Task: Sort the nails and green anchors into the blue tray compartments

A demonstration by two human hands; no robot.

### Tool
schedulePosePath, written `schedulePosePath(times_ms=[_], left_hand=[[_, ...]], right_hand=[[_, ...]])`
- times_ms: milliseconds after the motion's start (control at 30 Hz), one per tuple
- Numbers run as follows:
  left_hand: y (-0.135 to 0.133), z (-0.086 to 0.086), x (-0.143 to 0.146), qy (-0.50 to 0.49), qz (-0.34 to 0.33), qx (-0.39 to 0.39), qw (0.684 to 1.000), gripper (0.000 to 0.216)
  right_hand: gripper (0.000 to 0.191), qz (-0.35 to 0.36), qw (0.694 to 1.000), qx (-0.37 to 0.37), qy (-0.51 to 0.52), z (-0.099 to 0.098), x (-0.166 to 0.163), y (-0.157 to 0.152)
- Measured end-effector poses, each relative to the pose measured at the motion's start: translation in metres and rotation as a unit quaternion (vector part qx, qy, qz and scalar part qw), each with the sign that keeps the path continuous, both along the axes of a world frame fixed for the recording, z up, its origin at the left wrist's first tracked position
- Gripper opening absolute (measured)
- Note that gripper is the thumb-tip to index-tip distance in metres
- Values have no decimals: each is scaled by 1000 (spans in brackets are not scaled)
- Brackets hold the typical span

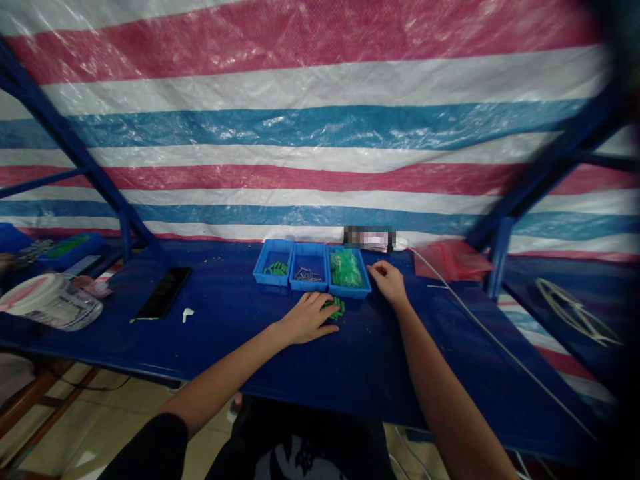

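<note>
Blue was the colour of the steel bench top (225,340) and also of three small plastic bins, which stood edge to edge near its far side, at twelve o'clock from the person. The left bin (265,265) held green pieces (275,269), the middle bin (307,287) held thin metal pins (307,275), and the right bin (350,291) held a clear bag of green parts (345,269). It seemed that the bins were placed in this way so each kind of part stayed separate and within easy reach. The two hands were apart. The left hand (306,319) lay over a small loose pile of green pieces (335,308) on the bench, just before the right bin, but I could not tell if it gripped them. The right hand (389,283) was loosely curled just beside the right bin. At nine o'clock lay a black smartphone (164,292) and a white earbud (187,315). Behind everything, at twelve o'clock, hung a striped tarpaulin (300,127).
</note>
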State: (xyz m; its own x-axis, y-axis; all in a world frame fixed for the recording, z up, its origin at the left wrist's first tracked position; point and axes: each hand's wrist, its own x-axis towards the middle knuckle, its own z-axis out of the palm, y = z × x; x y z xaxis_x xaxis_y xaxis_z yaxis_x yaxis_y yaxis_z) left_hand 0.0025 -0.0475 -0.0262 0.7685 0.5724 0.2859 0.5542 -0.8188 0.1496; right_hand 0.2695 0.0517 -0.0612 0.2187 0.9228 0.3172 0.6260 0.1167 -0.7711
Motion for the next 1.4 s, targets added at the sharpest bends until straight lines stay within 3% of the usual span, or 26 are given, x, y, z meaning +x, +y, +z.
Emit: schedulePosePath(times_ms=[200,467,667,933,1200,1400], left_hand=[[19,6,7,59,-51,119,990,40],[30,3,14,61,-72,165,982,36],[25,17,-11,7,-30,134,991,33],[19,30,-67,20,-21,-7,1000,26],[13,10,-63,1,15,-54,998,24],[7,11,-67,-5,15,-64,998,23]], right_hand=[[29,10,1000,3,-4,0,0,1],[29,11,1000,2,-1,0,0,0],[29,9,1000,1,-6,0,0,0],[30,4,1000,5,-19,-1,1,0],[31,7,1000,10,-17,3,-1,-2],[29,2,1000,-3,-18,1,0,0]])
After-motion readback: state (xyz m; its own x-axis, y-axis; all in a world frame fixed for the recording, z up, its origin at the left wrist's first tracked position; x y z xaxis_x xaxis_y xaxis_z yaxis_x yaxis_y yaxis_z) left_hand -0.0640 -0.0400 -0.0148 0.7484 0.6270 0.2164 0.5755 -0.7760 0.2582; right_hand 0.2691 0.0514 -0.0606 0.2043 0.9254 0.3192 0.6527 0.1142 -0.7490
